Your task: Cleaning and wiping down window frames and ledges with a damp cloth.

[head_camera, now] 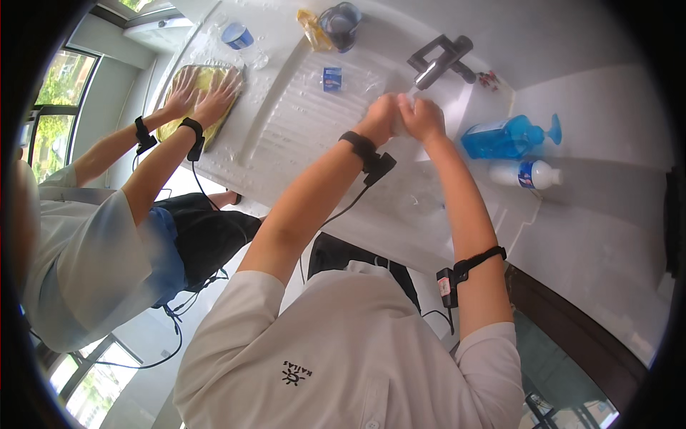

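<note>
Under the dark metal faucet (437, 67), my left hand (381, 119) and my right hand (423, 117) are close together over the white sink. Both look curled around something whitish and translucent between them; blur hides what it is, and whether each hand grips it is unclear. Right of my right hand, a pump bottle of blue liquid (496, 138) lies beside a white bottle with a blue label (522, 174). A small blue packet (332, 79) is on the ribbed drainboard (289, 115).
At left, a co-worker presses both hands on a yellow cloth (166, 131) on a tray. Near it are a blue-and-white cup (237, 36) and clear plastic. A dark translucent container (341, 26) and a yellow wrapper (312, 29) stand at the back. Cables hang from the wrist straps.
</note>
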Demonstrator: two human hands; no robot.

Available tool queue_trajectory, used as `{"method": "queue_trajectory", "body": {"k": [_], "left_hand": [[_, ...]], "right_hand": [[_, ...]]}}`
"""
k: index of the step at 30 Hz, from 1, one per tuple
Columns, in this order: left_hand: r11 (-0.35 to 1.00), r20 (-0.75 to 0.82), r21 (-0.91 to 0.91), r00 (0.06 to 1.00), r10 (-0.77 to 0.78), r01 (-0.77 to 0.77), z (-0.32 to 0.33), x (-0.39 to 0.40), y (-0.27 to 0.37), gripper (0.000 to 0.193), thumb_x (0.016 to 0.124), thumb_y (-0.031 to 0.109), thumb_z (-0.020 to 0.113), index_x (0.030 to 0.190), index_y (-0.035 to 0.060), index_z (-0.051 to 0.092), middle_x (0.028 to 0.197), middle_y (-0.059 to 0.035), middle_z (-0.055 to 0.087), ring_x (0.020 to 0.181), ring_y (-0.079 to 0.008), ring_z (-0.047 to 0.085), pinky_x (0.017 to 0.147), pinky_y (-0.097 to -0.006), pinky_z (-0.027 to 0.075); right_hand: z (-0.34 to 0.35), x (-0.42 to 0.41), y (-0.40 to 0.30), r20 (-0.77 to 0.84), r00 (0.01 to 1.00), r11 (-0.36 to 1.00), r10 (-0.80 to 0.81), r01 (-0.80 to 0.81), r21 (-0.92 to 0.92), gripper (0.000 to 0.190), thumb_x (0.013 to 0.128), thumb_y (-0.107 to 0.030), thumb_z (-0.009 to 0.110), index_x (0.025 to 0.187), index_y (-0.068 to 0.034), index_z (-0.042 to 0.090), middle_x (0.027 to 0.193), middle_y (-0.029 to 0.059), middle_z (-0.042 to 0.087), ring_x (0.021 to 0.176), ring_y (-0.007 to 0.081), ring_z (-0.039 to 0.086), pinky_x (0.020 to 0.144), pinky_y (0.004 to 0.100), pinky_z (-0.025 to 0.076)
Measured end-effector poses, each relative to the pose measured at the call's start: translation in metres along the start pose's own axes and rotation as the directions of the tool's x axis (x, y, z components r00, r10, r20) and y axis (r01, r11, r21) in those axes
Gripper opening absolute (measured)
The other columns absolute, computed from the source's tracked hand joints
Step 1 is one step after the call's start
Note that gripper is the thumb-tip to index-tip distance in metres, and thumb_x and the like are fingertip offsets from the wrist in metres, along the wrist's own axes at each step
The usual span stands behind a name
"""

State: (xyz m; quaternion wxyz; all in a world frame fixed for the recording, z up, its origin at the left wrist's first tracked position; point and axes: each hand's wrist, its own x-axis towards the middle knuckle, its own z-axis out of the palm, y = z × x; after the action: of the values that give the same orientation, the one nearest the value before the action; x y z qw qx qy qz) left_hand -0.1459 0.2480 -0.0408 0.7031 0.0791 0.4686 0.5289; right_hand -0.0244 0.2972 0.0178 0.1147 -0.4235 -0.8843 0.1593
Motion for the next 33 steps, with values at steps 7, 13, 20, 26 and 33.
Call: {"method": "queue_trajectory", "body": {"k": [7,13,20,26,33], "left_hand": [[0.989,-0.246,-0.145,0.969,0.003,-0.04,0.022,-0.03,0.018,0.058,0.104,0.056,0.042,0.131,0.0079,0.057,0.116,-0.008,0.067,0.103,-0.0249,0.067,0.086,-0.0412,0.054],[0.902,-0.202,0.086,0.879,0.431,-0.423,0.016,-0.032,-0.008,0.057,0.106,0.05,0.046,0.134,0.0006,0.053,0.116,-0.015,0.068,0.104,-0.0263,0.066,0.088,-0.0378,0.053],[0.695,-0.223,0.412,0.674,0.704,-0.589,0.016,-0.026,-0.012,0.059,0.104,0.045,0.053,0.14,-0.0007,0.048,0.129,-0.032,0.057,0.114,-0.0418,0.061,0.098,-0.0435,0.048],[0.044,0.057,0.933,0.267,0.962,-0.358,0.022,-0.047,0.002,0.064,0.1,0.043,0.06,0.147,0.0025,0.044,0.127,-0.0333,0.059,0.114,-0.0443,0.062,0.096,-0.0436,0.051],[0.667,-0.239,0.723,0.841,0.485,-0.18,0.037,-0.049,0.015,0.059,0.101,0.053,0.049,0.127,0.0017,0.063,0.114,-0.0292,0.069,0.111,-0.0454,0.065,0.093,-0.0465,0.052]], "right_hand": [[0.037,-0.03,0.007,-0.03,0.886,0.412,0.463,-0.185,0.892,0.08,0.104,-0.056,0.044,0.157,0.0,0.021,0.157,0.03,0.026,0.142,0.0402,0.036,0.113,0.0432,0.036],[0.049,-0.03,-0.023,-0.05,0.911,0.288,0.41,-0.077,0.955,0.08,0.103,-0.051,0.052,0.16,-0.003,0.023,0.157,0.0244,0.029,0.145,0.0336,0.032,0.116,0.0402,0.034],[0.025,-0.007,-0.024,-0.03,0.925,0.362,0.379,-0.118,0.925,0.044,0.095,-0.019,0.068,0.133,-0.001,0.055,0.119,0.0107,0.064,0.107,0.0191,0.062,0.09,0.0326,0.051],[0.026,0.003,-0.031,0.045,0.88,0.184,0.473,-0.149,0.972,0.04,0.093,-0.005,0.058,0.133,0.0,0.058,0.119,0.0139,0.065,0.107,0.0214,0.064,0.091,0.0331,0.052],[0.027,0.006,-0.019,0.16,0.846,0.17,0.509,-0.281,0.944,0.033,0.091,-0.018,0.056,0.118,-0.002,0.066,0.112,0.012,0.068,0.097,0.0224,0.066,0.083,0.034,0.052]]}}
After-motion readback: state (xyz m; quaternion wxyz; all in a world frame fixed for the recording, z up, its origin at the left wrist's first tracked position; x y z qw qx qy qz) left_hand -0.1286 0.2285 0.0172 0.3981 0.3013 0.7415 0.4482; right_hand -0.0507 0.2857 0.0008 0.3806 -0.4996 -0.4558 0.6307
